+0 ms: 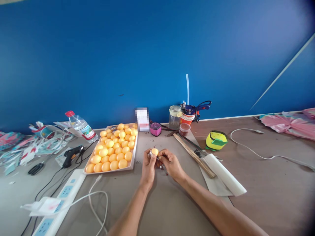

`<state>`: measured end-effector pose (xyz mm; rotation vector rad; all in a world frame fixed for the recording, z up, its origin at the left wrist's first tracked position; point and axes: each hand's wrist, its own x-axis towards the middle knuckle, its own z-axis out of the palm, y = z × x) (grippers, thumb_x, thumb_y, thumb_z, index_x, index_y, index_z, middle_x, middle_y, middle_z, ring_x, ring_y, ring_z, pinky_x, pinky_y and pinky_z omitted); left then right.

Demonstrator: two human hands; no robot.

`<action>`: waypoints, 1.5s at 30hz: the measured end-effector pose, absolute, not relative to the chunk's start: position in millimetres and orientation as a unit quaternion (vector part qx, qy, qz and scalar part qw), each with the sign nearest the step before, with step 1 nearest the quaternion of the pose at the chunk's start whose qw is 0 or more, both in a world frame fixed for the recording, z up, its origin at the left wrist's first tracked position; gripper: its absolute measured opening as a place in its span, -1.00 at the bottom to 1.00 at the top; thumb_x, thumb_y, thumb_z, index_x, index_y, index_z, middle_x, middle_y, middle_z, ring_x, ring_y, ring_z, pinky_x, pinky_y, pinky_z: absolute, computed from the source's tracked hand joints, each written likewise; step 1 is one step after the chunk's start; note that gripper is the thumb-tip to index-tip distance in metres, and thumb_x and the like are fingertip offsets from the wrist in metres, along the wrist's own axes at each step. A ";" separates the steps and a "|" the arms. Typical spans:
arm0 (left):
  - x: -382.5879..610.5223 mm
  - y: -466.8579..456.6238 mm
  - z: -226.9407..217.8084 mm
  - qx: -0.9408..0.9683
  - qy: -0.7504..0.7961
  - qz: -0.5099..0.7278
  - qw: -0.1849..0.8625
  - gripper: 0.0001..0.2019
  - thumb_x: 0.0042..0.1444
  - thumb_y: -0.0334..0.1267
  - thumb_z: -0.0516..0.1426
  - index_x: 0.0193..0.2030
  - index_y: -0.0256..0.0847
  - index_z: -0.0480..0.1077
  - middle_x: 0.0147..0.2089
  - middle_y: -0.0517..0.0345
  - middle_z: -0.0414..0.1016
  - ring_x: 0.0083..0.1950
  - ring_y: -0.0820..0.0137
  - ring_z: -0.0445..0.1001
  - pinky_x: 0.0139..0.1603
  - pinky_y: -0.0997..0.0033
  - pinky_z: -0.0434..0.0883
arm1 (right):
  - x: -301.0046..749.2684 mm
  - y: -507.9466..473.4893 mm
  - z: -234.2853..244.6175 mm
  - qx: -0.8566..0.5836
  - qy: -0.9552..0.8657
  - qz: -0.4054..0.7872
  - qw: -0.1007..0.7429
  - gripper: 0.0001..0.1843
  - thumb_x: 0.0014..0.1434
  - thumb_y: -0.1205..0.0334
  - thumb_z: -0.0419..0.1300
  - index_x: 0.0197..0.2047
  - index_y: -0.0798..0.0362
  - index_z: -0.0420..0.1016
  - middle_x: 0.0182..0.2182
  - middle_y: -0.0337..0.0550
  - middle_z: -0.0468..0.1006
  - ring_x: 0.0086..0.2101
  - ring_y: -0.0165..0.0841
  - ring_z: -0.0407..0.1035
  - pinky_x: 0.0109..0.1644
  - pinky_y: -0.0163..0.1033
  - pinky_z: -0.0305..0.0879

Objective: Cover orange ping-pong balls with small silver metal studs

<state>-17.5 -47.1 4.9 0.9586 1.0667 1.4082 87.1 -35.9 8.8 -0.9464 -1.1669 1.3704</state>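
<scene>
My left hand (pixel 148 167) is closed round a small orange ball (pixel 155 151), held just above the table. My right hand (pixel 170 163) meets it from the right, fingers pinched on a small dark metal piece (pixel 159 158) against the ball; I cannot make out what that piece is. Left of my hands lies a shallow tray (pixel 134 156) filled with several more orange balls (pixel 113 149).
A black glue gun (pixel 73 153), scissors (pixel 35 169), a power strip (pixel 62 196) with cables and a water bottle (pixel 81 127) lie at the left. Wooden sticks (pixel 194 155), rolled white paper (pixel 225 175), a yellow tape measure (pixel 216 139), jars and a cup of tools (pixel 188 115) stand at the right and back.
</scene>
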 end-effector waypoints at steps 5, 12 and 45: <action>-17.4 -47.3 5.2 0.408 0.455 0.591 0.527 -0.65 0.04 -0.01 0.14 -0.11 -0.15 0.27 -0.34 0.21 0.34 -0.42 0.49 0.29 -0.42 0.51 0.27 | 84.3 -38.6 10.8 -0.414 -0.457 0.577 0.535 -0.87 0.01 0.17 0.11 -0.41 -0.01 0.21 -0.66 -0.37 0.31 -0.60 -0.43 0.23 -0.50 -0.30 0.14; -17.5 -50.0 8.6 0.440 0.466 0.569 0.514 -0.66 0.07 -0.02 0.13 -0.11 -0.16 0.25 -0.41 0.25 0.30 -0.50 0.52 0.26 -0.49 0.51 0.24 | 84.1 -35.2 8.5 -0.393 -0.420 0.623 0.530 -0.77 -0.02 0.11 0.19 -0.44 -0.01 0.19 -0.73 -0.42 0.30 -0.66 -0.45 0.21 -0.52 -0.32 0.12; -25.3 -36.5 6.1 0.296 0.378 0.600 0.640 -0.66 0.01 0.00 0.17 -0.22 -0.23 0.32 -0.38 0.18 0.40 -0.47 0.50 0.36 -0.37 0.45 0.30 | 112.9 -15.2 2.1 -0.509 -0.616 0.361 0.481 -0.90 -0.07 0.39 0.01 -0.53 0.04 0.30 -0.42 -0.18 0.47 -0.44 -0.39 0.31 -0.36 -0.29 0.18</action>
